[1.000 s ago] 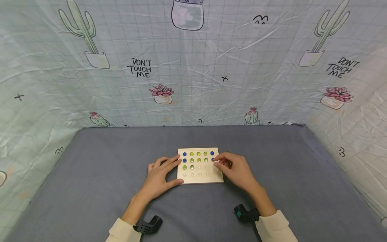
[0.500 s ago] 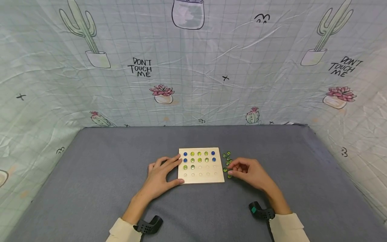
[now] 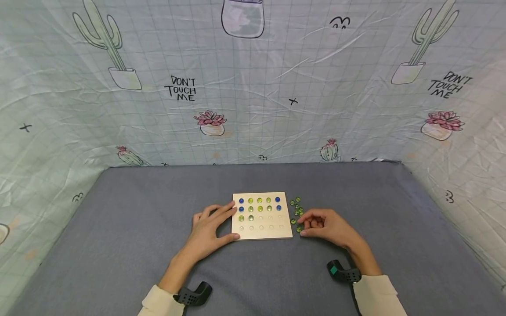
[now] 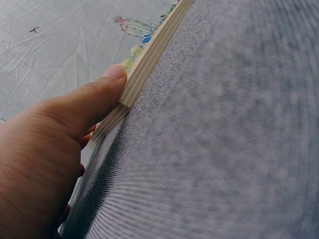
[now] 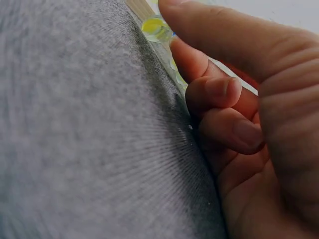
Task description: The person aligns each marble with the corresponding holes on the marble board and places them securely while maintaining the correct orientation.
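Observation:
A light wooden board (image 3: 261, 234) with rows of round hollows lies in the head view, with blue marbles (image 3: 241, 200) and yellow-green marbles (image 3: 259, 200) in its upper rows. My left hand (image 3: 209, 232) rests along its left edge, fingertips at the upper side and thumb at the near corner. The left wrist view shows the thumb (image 4: 107, 82) on the board's edge. My right hand (image 3: 326, 226) is low at the board's right, thumb and forefinger apart beside a yellow-green marble (image 5: 157, 29) on the cloth. Its other fingers are curled inward.
Several loose yellow-green marbles (image 3: 297, 206) lie on the grey cloth (image 3: 166, 197) just right of the board. A pale curtain (image 3: 253, 87) with printed cacti stands behind and at both sides. Each wrist wears a black camera band (image 3: 193, 295).
My right hand has moved from the blue marble at the board's right edge to the loose marbles, leaving that blue marble in its hollow. The left hand has stayed put.

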`<act>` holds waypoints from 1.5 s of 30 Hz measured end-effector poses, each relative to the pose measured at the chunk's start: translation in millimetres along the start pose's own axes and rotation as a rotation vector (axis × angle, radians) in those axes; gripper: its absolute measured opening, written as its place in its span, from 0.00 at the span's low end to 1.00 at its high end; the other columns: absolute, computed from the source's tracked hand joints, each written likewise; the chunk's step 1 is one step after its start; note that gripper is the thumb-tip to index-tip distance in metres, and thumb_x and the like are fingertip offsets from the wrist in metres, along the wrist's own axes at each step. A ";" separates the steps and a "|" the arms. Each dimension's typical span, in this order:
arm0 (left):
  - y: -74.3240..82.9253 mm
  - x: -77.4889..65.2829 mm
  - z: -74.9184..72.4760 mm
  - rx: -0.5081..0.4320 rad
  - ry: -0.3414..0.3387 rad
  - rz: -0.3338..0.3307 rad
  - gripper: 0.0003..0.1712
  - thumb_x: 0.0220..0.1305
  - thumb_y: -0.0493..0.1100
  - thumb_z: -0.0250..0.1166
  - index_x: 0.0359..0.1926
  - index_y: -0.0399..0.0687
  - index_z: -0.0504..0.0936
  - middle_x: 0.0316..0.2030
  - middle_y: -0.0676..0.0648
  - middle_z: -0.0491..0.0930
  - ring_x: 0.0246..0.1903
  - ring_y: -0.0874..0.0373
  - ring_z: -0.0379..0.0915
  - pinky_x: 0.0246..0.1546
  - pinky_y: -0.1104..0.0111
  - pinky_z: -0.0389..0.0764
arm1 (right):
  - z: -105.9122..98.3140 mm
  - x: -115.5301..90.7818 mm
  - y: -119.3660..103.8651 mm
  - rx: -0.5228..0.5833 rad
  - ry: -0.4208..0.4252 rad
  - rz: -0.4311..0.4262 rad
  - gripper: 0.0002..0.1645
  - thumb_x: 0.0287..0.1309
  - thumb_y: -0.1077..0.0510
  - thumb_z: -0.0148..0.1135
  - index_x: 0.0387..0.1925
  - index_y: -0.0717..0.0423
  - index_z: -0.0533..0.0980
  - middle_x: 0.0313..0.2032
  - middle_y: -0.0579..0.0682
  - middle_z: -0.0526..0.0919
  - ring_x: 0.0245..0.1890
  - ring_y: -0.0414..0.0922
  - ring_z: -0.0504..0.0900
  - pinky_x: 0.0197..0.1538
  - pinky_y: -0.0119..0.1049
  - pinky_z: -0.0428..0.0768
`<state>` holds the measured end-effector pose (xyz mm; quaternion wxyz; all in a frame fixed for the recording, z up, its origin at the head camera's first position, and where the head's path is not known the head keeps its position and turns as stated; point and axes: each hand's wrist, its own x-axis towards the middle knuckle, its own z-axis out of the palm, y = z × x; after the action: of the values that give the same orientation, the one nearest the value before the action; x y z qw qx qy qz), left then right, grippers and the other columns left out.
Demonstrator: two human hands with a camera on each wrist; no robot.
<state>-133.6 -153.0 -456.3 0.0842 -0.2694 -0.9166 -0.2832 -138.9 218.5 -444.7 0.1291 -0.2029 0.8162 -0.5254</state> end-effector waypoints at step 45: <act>2.2 -0.1 -1.2 0.001 0.003 -0.011 0.42 0.53 0.62 0.69 0.67 0.54 0.71 0.68 0.53 0.64 0.61 0.51 0.58 0.45 0.52 0.53 | 7.4 -2.2 -40.7 -0.114 0.009 0.000 0.11 0.50 0.64 0.72 0.38 0.60 0.83 0.25 0.51 0.80 0.19 0.41 0.70 0.26 0.31 0.70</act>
<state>-132.3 -152.2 -454.2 0.0841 -0.2640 -0.9181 -0.2834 -125.8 198.7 -410.7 0.1135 -0.2074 0.8453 -0.4791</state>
